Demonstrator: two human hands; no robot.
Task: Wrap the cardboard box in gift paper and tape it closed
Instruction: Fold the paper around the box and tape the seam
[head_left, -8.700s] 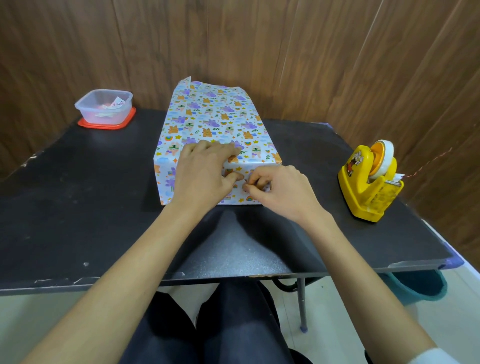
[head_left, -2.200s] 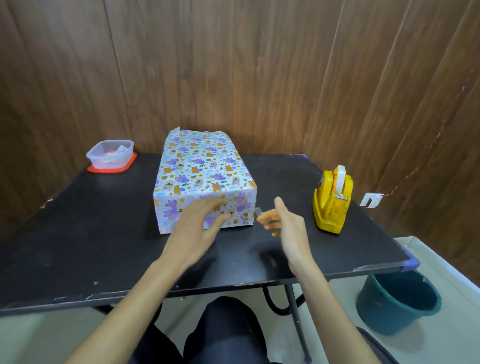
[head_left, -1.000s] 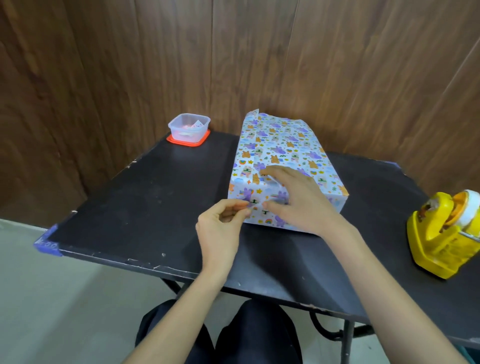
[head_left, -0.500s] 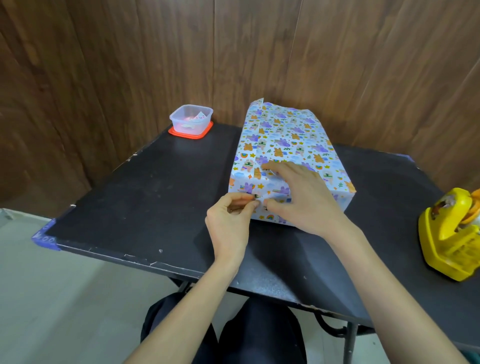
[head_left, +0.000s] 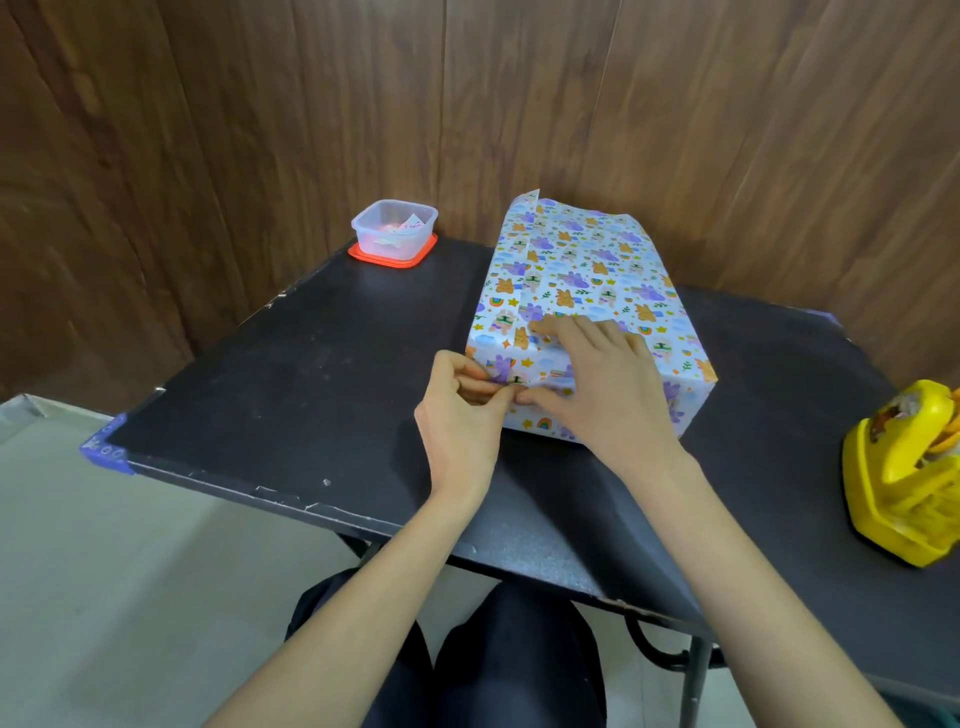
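Carefully, at the near end of the box (head_left: 587, 270), the left hand (head_left: 460, 421) pinches the gift paper (head_left: 543, 422) fold while the flat right hand (head_left: 602, 384) pins it, apparently awaiting tape.

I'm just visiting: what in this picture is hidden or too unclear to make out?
Head view:
Whether the wrapped box's near end is taped: the left hand, pinching the gift paper, and the pressing right hand cover it.
Yellow tape dispenser: cut off by the right edge.
Plastic container's contents: too small, blurred by its cloudy walls.
Box's far end: faces away.
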